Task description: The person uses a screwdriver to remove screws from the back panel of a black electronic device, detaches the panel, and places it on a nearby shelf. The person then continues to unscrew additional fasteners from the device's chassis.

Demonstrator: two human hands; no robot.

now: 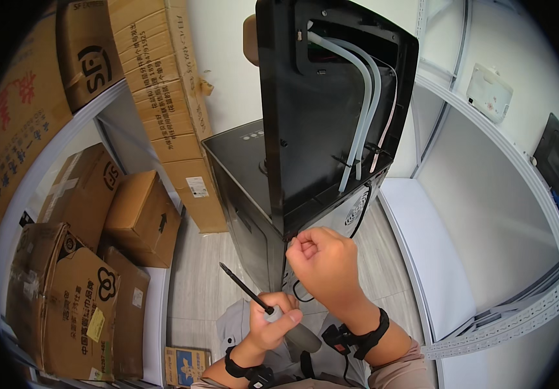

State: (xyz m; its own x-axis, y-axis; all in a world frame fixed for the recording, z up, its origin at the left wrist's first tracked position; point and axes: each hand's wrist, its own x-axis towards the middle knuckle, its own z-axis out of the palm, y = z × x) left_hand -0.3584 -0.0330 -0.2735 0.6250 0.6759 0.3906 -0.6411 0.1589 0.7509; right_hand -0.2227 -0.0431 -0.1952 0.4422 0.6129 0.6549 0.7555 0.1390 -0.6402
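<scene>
My left hand [273,322] is wrapped round a screwdriver [246,283], its long dark shaft pointing up and to the left. My right hand [323,266] is closed, its fingertips pinched together at the lower corner of a raised black panel [318,129]. Whatever those fingers hold, if anything, is too small or hidden to make out. Pale tubes [365,97] run down the panel's inner face. The panel stands up from a tall dark appliance cabinet [244,223], with a round vent grille [357,209] and a black cable [361,223] on its right side.
Cardboard boxes [75,311] fill the shelf on the left, and a tall carton [163,97] leans beside the cabinet. White metal shelving [422,253] curves along the right. A small box [187,365] sits low at the left, on the wood-look floor [195,285].
</scene>
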